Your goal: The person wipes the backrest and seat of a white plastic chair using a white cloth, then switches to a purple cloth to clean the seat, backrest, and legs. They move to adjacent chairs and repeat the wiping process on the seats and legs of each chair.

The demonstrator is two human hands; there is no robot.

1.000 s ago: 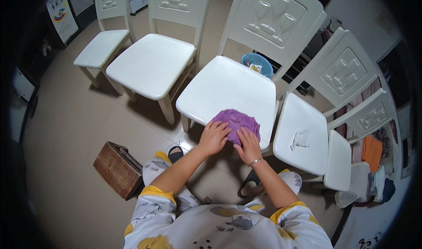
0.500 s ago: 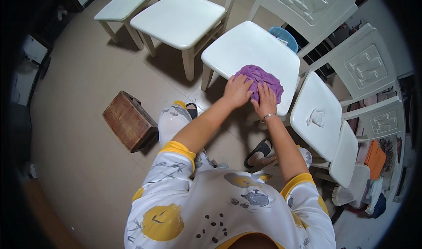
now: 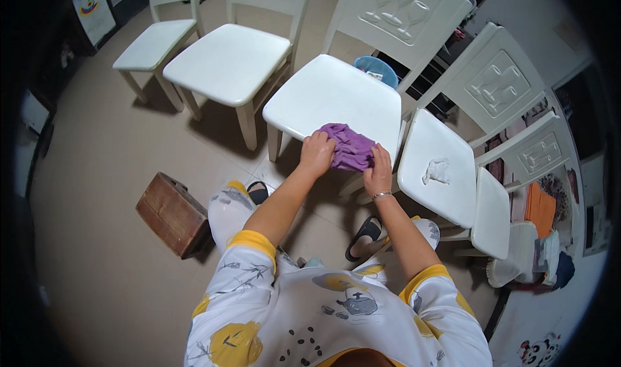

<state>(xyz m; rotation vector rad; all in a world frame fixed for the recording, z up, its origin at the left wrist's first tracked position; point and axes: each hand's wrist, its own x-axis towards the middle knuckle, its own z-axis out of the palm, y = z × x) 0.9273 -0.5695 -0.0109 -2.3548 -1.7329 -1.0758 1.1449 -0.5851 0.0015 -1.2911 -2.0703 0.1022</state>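
Note:
Between my hands a crumpled purple cloth is held by its two sides at the front edge of a white chair. My left hand is closed on the cloth's left side. On its right side, my right hand, with a bracelet at the wrist, grips it with fingers and thumb. Part of the cloth lies over the seat and the rest comes past its near edge. To the right, another white chair carries a small crumpled white piece on its seat.
More white chairs stand at the upper left and far right. A brown wooden stool is on the tiled floor left of my legs. Behind the middle chair is a blue bin. Folded orange cloth and other fabrics are piled at right.
My hands lay pressed on the bunched cloth on the seat; now they have moved apart to its sides and pulled it toward me. The view has shifted upward and right.

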